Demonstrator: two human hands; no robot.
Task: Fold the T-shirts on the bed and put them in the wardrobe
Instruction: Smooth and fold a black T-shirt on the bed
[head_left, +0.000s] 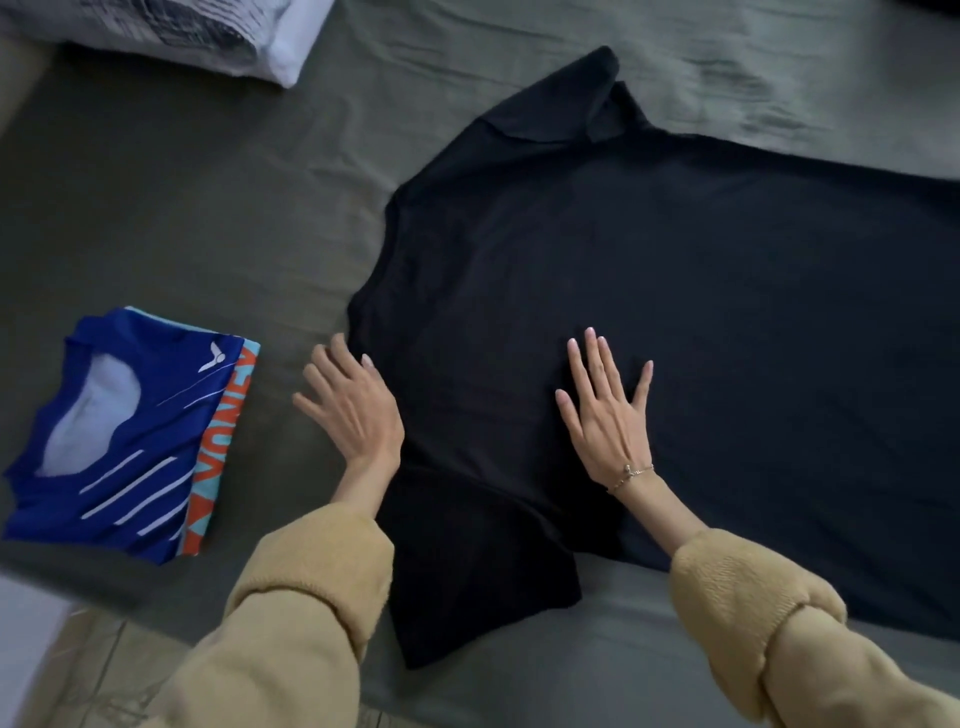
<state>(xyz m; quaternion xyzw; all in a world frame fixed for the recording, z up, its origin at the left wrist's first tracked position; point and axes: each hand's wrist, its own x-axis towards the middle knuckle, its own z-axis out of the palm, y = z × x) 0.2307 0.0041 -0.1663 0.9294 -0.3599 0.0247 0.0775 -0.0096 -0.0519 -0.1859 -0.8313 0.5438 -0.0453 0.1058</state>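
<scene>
A black T-shirt (649, 291) lies spread flat on the grey-green bed sheet (182, 208), its collar end toward the left and its body running off the right edge. My right hand (608, 410) rests flat on the shirt with straight, spread fingers. My left hand (348, 405) lies at the shirt's collar edge, fingers straight, thumb touching the fabric. One sleeve points toward me, the other away. A folded blue T-shirt (124, 431) sits on a folded orange and light-blue one at the left.
A white and dark patterned pillow or bedding (208, 36) lies at the top left. The bed's near edge runs along the bottom left, with tiled floor (104, 665) below it. Both my forearms wear tan sleeves.
</scene>
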